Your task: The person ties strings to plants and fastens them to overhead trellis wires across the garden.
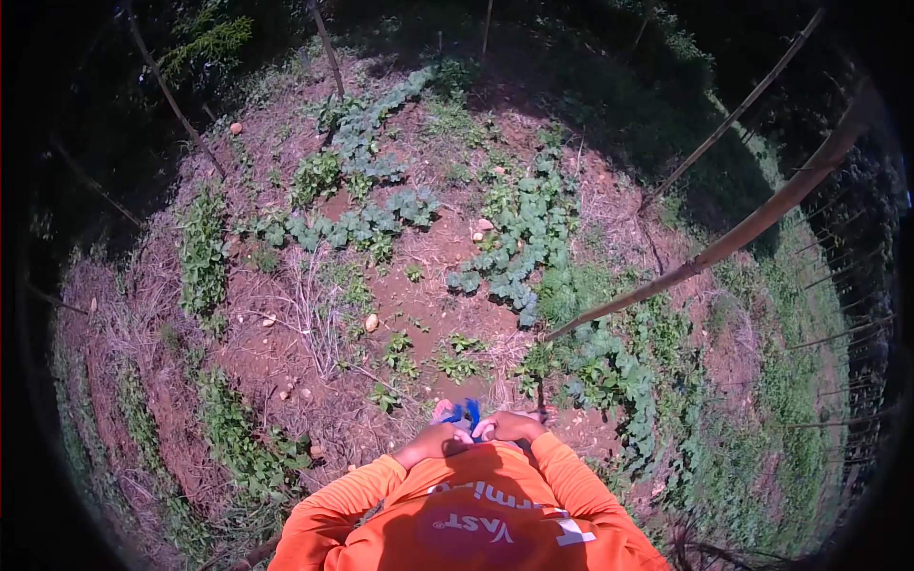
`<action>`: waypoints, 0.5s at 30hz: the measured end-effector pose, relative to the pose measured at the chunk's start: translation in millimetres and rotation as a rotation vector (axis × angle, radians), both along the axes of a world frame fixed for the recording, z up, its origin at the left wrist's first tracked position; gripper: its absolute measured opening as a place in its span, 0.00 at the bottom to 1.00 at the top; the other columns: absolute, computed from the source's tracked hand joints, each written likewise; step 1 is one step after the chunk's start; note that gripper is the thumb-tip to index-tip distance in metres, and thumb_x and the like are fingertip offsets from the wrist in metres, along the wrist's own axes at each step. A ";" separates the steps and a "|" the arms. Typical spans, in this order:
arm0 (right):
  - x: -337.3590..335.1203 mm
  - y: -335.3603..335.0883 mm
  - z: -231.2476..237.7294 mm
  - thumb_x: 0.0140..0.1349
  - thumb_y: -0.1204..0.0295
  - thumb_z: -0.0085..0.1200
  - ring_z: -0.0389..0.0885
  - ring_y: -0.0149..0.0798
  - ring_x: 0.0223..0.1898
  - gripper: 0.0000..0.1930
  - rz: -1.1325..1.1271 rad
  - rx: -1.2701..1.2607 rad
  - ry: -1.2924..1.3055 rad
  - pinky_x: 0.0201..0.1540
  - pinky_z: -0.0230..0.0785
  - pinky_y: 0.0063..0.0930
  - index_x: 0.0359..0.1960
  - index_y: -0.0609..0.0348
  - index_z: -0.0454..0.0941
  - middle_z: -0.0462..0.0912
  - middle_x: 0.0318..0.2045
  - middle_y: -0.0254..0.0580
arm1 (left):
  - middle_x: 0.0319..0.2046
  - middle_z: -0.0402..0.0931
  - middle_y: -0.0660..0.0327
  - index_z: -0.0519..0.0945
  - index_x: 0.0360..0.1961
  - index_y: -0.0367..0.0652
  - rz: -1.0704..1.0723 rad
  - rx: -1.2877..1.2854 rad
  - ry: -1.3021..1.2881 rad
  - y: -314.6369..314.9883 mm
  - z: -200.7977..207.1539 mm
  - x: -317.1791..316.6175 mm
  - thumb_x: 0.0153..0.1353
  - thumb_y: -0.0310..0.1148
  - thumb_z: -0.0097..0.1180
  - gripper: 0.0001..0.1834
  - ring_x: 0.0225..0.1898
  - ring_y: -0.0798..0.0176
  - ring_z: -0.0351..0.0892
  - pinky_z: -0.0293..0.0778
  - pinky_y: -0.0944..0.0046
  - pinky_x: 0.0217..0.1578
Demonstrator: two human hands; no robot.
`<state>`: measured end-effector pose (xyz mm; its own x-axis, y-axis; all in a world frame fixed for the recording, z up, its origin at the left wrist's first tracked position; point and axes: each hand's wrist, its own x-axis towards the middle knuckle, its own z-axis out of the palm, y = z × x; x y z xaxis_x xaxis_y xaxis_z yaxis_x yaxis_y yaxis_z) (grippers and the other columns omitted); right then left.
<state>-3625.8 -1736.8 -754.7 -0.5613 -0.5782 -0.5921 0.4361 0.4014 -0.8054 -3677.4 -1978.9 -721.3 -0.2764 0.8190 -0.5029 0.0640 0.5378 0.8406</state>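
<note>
My left hand (433, 444) and my right hand (511, 427) meet in front of my waist, at the lower hem of my orange long-sleeved shirt (457, 485). Both have their fingers curled inward, almost touching. Between them a bright blue strip, like cloth or cord (473, 412), sticks up with loose-looking ends; the fingers seem to pinch it. Its lower part is hidden by my hands and shirt. A small pink patch shows just beyond my left hand, too little of it to name.
A long wooden pole (705, 257) slants up to the right, its lower end near my right side. Broad-leaved vines (533, 228) spread over reddish soil with dry straw. A yellowish round object (371, 324) and an orange one (236, 127) lie on the ground. Thinner poles stand farther off.
</note>
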 end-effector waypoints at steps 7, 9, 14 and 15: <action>-45.7 -80.0 -6.3 0.58 0.72 0.52 0.79 0.33 0.35 0.11 0.175 0.044 0.051 0.42 0.71 0.30 0.41 0.56 0.84 0.85 0.33 0.37 | 0.34 0.84 0.56 0.85 0.42 0.46 0.302 0.108 0.005 -80.4 -12.6 -0.6 0.59 0.39 0.59 0.13 0.35 0.59 0.83 0.76 0.61 0.39; -52.4 -90.9 5.3 0.57 0.75 0.49 0.80 0.35 0.34 0.10 0.141 0.025 0.143 0.41 0.72 0.31 0.37 0.59 0.83 0.85 0.30 0.41 | 0.32 0.84 0.57 0.84 0.42 0.44 0.376 0.120 -0.013 -90.0 -3.5 -4.9 0.59 0.36 0.59 0.12 0.32 0.66 0.81 0.75 0.64 0.38; -74.8 -101.0 -7.7 0.61 0.73 0.52 0.76 0.33 0.34 0.08 0.201 -0.054 0.167 0.43 0.70 0.30 0.40 0.60 0.81 0.84 0.32 0.39 | 0.29 0.81 0.61 0.84 0.45 0.46 0.433 0.117 -0.026 -105.1 -21.2 -14.3 0.58 0.34 0.59 0.14 0.29 0.70 0.74 0.73 0.67 0.36; -81.6 -101.4 -9.1 0.62 0.73 0.52 0.76 0.33 0.34 0.08 0.224 -0.041 0.181 0.43 0.70 0.30 0.40 0.60 0.81 0.84 0.32 0.39 | 0.28 0.80 0.62 0.84 0.45 0.46 0.474 0.144 -0.015 -105.5 -20.3 -18.7 0.58 0.34 0.59 0.14 0.28 0.70 0.73 0.72 0.67 0.36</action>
<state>-3707.4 -1838.2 -763.9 -0.5118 -0.7209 -0.4673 0.1877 0.4369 -0.8797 -3696.1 -2084.4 -741.6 -0.6290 0.6662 -0.4006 -0.1720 0.3833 0.9075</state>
